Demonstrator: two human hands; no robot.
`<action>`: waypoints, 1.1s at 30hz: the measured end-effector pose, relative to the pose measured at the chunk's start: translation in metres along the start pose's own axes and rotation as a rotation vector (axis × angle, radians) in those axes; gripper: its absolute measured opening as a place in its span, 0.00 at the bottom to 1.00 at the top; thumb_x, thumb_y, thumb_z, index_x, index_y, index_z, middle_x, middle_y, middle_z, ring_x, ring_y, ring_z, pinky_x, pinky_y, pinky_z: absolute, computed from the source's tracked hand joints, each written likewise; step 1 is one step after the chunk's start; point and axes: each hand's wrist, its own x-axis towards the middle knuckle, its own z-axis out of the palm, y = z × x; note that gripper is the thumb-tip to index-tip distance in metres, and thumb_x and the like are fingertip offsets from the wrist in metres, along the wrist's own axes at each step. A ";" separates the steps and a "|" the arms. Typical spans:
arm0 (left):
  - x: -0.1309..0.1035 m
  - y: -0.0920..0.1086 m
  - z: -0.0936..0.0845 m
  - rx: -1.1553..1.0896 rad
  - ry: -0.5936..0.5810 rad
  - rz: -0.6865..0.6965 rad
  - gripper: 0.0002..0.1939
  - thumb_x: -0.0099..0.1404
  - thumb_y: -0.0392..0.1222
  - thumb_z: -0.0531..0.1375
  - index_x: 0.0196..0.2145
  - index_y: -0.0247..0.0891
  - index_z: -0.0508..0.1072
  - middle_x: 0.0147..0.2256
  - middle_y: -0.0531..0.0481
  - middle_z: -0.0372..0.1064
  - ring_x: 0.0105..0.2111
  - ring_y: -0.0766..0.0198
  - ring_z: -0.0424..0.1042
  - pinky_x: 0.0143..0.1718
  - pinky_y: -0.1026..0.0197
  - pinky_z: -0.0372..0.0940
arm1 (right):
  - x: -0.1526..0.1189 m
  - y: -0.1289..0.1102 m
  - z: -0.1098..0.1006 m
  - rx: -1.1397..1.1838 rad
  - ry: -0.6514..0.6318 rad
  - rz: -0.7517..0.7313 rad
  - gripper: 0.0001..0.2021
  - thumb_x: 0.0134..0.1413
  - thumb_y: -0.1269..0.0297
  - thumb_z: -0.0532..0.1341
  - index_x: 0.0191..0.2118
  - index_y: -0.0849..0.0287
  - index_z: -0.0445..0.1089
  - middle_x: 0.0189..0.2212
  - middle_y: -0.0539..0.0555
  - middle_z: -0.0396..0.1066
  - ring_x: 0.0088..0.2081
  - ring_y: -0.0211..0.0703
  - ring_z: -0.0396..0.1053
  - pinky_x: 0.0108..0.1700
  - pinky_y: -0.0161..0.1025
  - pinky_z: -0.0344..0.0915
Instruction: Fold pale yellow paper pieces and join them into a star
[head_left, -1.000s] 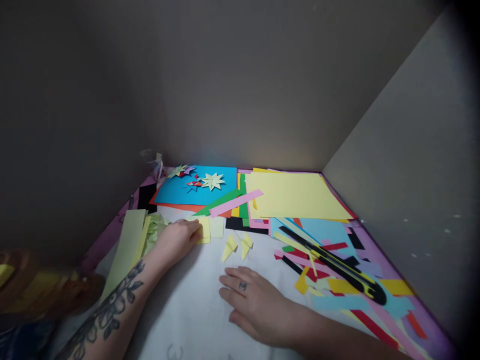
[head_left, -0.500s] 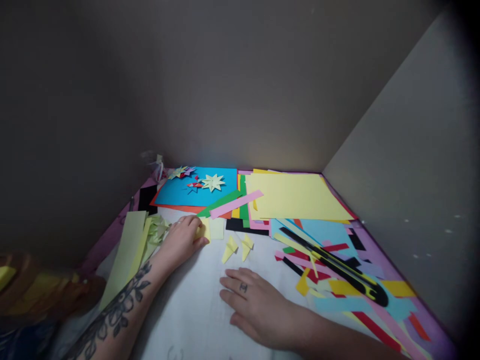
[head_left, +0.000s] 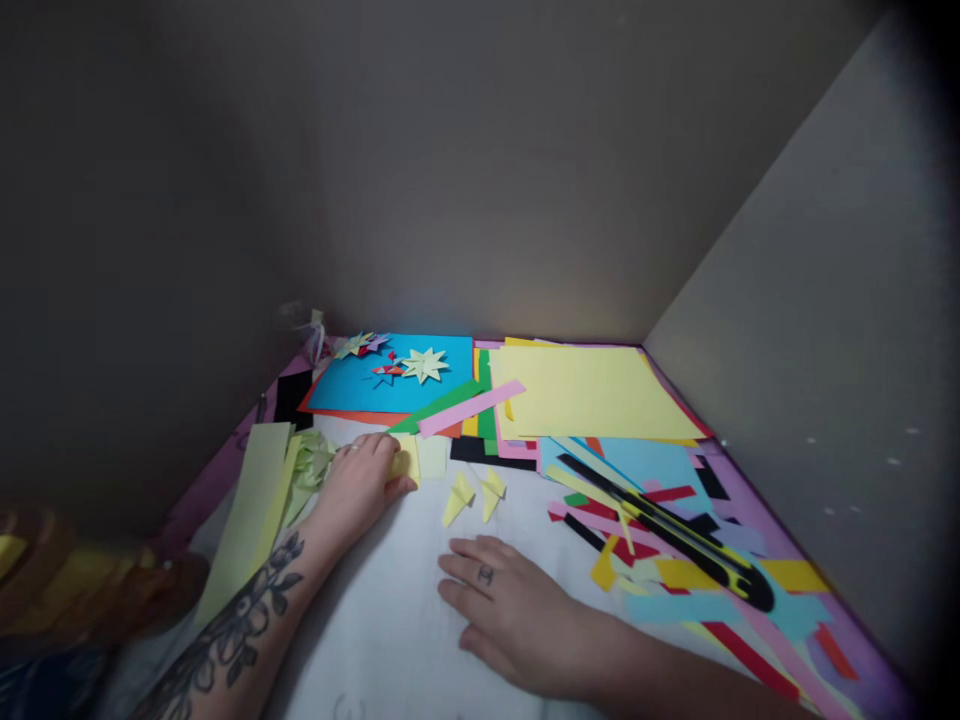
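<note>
My left hand [head_left: 365, 482] is at the middle left of the white work surface [head_left: 375, 620], its fingers bent over a small yellow paper square [head_left: 407, 460], with the thumb at the near edge. A paler paper square [head_left: 432, 456] lies beside it. My right hand [head_left: 502, 605] rests palm down on the surface, fingers stretched out and holding nothing. Just beyond its fingertips are two small folded yellow paper pieces [head_left: 457, 498], [head_left: 492, 494]. Crumpled pale green paper [head_left: 311, 462] lies left of my left hand, partly hidden by it.
A black and yellow utility knife [head_left: 667, 530] lies on coloured paper scraps [head_left: 675, 575] at the right. Yellow sheets [head_left: 592, 390] and a blue sheet [head_left: 352, 385] bearing a folded paper star [head_left: 426, 365] are at the back, by the wall. Long pale strips [head_left: 244, 510] lie left.
</note>
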 end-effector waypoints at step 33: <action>-0.032 0.057 -0.027 -1.090 0.013 -0.247 0.08 0.52 0.44 0.63 0.26 0.37 0.72 0.23 0.52 0.70 0.24 0.66 0.68 0.26 0.66 0.62 | -0.002 -0.002 -0.004 0.001 0.586 0.139 0.37 0.56 0.67 0.54 0.67 0.59 0.33 0.65 0.63 0.40 0.65 0.56 0.43 0.60 0.54 0.56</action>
